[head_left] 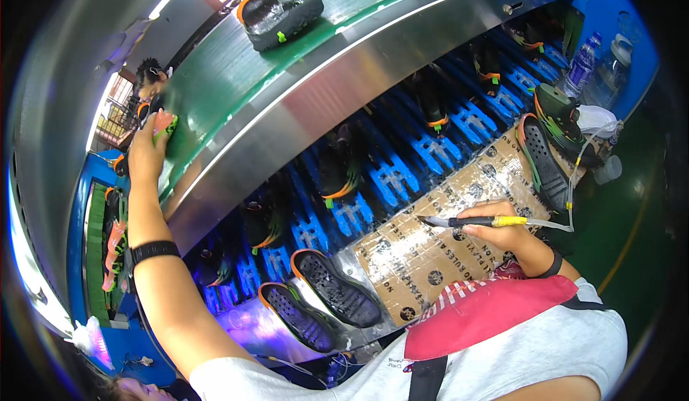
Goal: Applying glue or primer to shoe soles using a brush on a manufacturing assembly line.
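Note:
My left hand (146, 153) reaches far out to the left, at the near edge of the green conveyor belt. Its fingers are closed round an orange and green shoe upper (164, 122), partly hidden by the hand. On the right, my right hand (495, 225) grips a glue brush (474, 221) with a black and yellow handle and a thin tube running from its end. The brush tip hangs over a cardboard sheet (448, 246) with shiny smears. Two dark perforated soles with orange rims, a larger sole (337, 288) and a smaller sole (296, 316), lie left of the cardboard.
A dark shoe (280, 22) rides on the upper belt (215, 63), behind a metal rail (316, 85). Blue racks (393, 178) below hold several shoes. Right of the cardboard stand another sole (543, 162), a dark shoe (558, 117) and plastic bottles (581, 63).

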Available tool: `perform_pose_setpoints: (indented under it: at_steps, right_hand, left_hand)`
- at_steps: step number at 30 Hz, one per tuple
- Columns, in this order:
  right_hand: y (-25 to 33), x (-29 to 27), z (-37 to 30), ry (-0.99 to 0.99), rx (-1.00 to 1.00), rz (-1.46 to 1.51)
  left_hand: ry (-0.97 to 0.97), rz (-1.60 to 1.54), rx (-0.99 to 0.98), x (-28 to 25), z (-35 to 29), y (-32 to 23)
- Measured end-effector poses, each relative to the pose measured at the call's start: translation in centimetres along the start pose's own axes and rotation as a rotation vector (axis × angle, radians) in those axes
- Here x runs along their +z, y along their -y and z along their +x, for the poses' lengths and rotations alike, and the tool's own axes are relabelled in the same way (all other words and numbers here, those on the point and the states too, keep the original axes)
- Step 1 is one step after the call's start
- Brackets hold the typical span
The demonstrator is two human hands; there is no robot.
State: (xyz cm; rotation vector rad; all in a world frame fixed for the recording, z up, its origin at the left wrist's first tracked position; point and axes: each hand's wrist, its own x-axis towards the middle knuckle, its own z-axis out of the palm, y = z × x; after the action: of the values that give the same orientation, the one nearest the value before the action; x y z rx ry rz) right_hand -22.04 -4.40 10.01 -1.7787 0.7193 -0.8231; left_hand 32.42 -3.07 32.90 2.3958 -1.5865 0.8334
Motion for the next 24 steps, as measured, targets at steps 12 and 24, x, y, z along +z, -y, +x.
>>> perform_pose_setpoints:
  at_steps: [12,24]
  right_hand:
    - [-1.5,-1.1,-0.7,0.004,0.006,0.039]
    - [-1.7,-2.1,0.4,0.057,0.046,0.114]
  left_hand:
    - [-0.22,0.55,-0.445,-4.0,-7.0,2.1]
    - [0.163,-0.8,-0.665,3.3,-30.8,-18.3]
